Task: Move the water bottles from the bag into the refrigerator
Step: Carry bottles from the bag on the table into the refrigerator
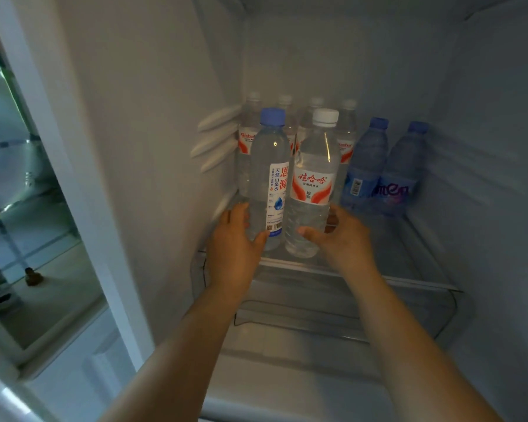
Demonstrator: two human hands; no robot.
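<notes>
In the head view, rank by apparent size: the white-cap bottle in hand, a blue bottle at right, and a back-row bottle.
1. White-cap bottle, nearest the camera.
2. Blue bottle.
3. Back-row bottle, mostly hidden, so unsure.

There is only one view, from a camera on the person's head. It looks forward and a little down, straight into the open fridge (378, 71). It is close, so the fridge walls fill almost the whole picture. Both arms reach in from the bottom edge toward the shelf (415, 266) in the middle. At the left edge, the camera sees past the fridge side to a blurry room.
</notes>
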